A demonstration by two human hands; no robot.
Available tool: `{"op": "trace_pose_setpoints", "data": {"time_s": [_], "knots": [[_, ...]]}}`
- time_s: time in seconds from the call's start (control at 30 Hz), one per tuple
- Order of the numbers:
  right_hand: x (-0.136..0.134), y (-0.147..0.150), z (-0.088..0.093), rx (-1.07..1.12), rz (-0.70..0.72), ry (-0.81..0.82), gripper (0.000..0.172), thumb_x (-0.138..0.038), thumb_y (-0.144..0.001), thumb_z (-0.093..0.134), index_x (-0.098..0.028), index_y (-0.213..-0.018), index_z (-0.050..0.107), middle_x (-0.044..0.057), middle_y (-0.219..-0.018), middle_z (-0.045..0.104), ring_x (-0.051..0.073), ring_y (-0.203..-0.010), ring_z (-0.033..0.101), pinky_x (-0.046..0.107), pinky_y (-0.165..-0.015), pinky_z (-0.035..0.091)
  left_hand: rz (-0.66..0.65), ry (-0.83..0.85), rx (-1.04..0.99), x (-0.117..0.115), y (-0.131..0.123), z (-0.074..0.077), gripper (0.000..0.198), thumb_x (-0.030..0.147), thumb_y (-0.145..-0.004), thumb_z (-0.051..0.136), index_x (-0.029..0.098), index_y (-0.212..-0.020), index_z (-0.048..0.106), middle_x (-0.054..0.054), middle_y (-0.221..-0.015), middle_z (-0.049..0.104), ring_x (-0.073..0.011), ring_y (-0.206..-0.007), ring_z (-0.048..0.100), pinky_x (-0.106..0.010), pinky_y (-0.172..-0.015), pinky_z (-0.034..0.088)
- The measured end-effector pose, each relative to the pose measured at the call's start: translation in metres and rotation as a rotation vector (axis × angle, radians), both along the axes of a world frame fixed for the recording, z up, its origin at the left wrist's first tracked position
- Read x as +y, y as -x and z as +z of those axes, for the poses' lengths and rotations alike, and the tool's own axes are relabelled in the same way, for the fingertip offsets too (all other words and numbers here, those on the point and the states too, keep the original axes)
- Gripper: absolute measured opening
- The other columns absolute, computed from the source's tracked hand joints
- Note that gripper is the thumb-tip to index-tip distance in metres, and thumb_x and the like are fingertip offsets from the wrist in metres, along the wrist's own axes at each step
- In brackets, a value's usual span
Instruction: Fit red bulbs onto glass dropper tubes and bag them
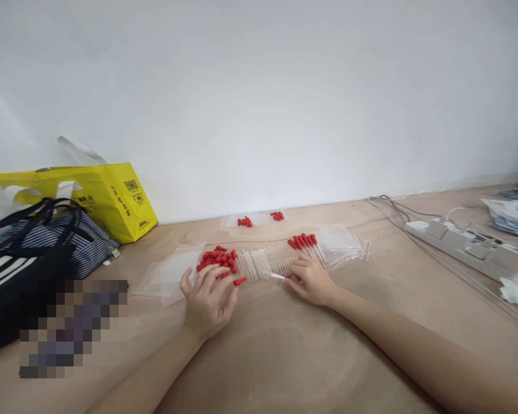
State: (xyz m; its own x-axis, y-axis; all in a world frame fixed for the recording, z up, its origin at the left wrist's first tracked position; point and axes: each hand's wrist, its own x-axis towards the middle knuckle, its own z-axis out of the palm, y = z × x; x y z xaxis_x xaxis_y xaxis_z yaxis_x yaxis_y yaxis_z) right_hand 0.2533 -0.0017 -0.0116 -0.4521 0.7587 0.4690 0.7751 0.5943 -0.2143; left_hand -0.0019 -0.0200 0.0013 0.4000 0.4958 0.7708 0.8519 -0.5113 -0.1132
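My left hand (209, 302) has its thumb and index finger closed at one end of a red rubber dropper bulb (240, 282); its other fingers spread over a pile of red bulbs (218, 259). Between the hands lies a row of thin clear dropper tubes (263, 260), side by side. My right hand (311, 280) pinches one clear tube (278, 276), which points left toward the bulb. Just beyond the right hand, several droppers with red bulbs fitted (304, 241) lie together. The right hand's fingers partly cover their tubes.
Clear zip bags lie at the left (168, 273) and right (339, 241). Another bag (259, 219) with red-bulbed droppers lies near the wall. A yellow bag (125, 201) and striped bag (90, 236) stand left. A power strip (435, 238) with cables is at right.
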Motion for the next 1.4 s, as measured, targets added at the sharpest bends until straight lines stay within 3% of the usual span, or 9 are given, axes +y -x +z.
{"op": "trace_pose_setpoints", "data": {"time_s": [0.07, 0.17, 0.37, 0.53, 0.73, 1.0, 1.23, 1.4], "knots": [[-0.008, -0.007, -0.006, -0.001, 0.093, -0.034, 0.019, -0.032, -0.079, 0.053, -0.018, -0.068, 0.059, 0.001, -0.064, 0.058, 0.015, -0.071, 0.047, 0.028, -0.068, 0.030, -0.116, 0.116, 0.045, -0.010, 0.000, -0.001, 0.012, 0.024, -0.073, 0.051, 0.026, -0.081, 0.061, -0.001, -0.091, 0.062, -0.0223, -0.097, 0.052, -0.047, -0.096, 0.018], [-0.013, -0.013, -0.012, 0.007, 0.123, -0.030, 0.019, -0.035, -0.078, 0.055, -0.020, -0.069, 0.061, 0.000, -0.063, 0.057, 0.014, -0.070, 0.046, 0.028, -0.066, 0.030, -0.204, 0.237, 0.084, -0.016, -0.001, -0.003, 0.014, 0.023, -0.073, 0.048, 0.026, -0.077, 0.062, -0.002, -0.089, 0.061, -0.0210, -0.096, 0.051, -0.044, -0.094, 0.023], [-0.009, -0.012, -0.014, 0.062, 0.132, 0.021, 0.017, -0.037, -0.076, 0.057, -0.021, -0.074, 0.063, 0.001, -0.070, 0.057, 0.014, -0.073, 0.047, 0.028, -0.067, 0.031, -0.196, 0.305, 0.057, -0.014, -0.002, -0.004, 0.019, 0.026, -0.067, 0.049, 0.024, -0.081, 0.061, -0.004, -0.090, 0.061, -0.0236, -0.094, 0.050, -0.047, -0.091, 0.023], [-0.011, -0.003, -0.010, 0.132, 0.096, 0.113, 0.021, -0.039, -0.071, 0.062, -0.021, -0.080, 0.061, 0.002, -0.079, 0.056, 0.016, -0.081, 0.048, 0.029, -0.070, 0.031, -0.219, 0.325, 0.081, -0.014, -0.012, -0.007, 0.022, 0.035, -0.073, 0.054, 0.027, -0.091, 0.063, -0.004, -0.093, 0.062, -0.0229, -0.091, 0.050, -0.043, -0.083, 0.026], [-0.014, 0.008, -0.009, 0.127, 0.025, 0.215, 0.012, -0.031, -0.074, 0.060, -0.020, -0.072, 0.058, 0.000, -0.081, 0.056, 0.015, -0.083, 0.048, 0.030, -0.073, 0.028, -0.260, 0.349, 0.037, -0.006, -0.031, -0.006, 0.013, 0.025, -0.078, 0.053, 0.026, -0.073, 0.065, 0.001, -0.084, 0.066, -0.0189, -0.084, 0.053, -0.040, -0.077, 0.024], [-0.022, 0.015, -0.013, 0.138, -0.048, 0.087, 0.007, -0.022, -0.081, 0.050, -0.018, -0.075, 0.051, -0.002, -0.075, 0.059, 0.014, -0.078, 0.049, 0.036, -0.081, 0.020, -0.212, 0.406, -0.041, 0.002, -0.038, -0.009, 0.015, 0.023, -0.085, 0.043, 0.021, -0.078, 0.056, 0.002, -0.072, 0.064, -0.0153, -0.073, 0.055, -0.037, -0.077, 0.024], [-0.026, 0.021, -0.012, 0.204, 0.007, 0.021, 0.009, -0.020, -0.083, 0.047, -0.020, -0.079, 0.055, -0.001, -0.078, 0.064, 0.014, -0.078, 0.050, 0.036, -0.083, 0.017, -0.218, 0.372, -0.042, 0.003, -0.033, -0.014, 0.022, 0.032, -0.084, 0.045, 0.020, -0.101, 0.053, -0.001, -0.075, 0.067, -0.0174, -0.075, 0.057, -0.041, -0.083, 0.021], [-0.026, 0.020, -0.013, 0.185, 0.066, -0.053, 0.014, -0.023, -0.084, 0.046, -0.023, -0.083, 0.060, -0.001, -0.076, 0.065, 0.014, -0.078, 0.049, 0.037, -0.084, 0.014, -0.263, 0.304, -0.044, 0.001, -0.037, -0.011, 0.014, 0.027, -0.084, 0.046, 0.024, -0.085, 0.060, 0.004, -0.067, 0.066, -0.0152, -0.071, 0.058, -0.044, -0.089, 0.015]]}}
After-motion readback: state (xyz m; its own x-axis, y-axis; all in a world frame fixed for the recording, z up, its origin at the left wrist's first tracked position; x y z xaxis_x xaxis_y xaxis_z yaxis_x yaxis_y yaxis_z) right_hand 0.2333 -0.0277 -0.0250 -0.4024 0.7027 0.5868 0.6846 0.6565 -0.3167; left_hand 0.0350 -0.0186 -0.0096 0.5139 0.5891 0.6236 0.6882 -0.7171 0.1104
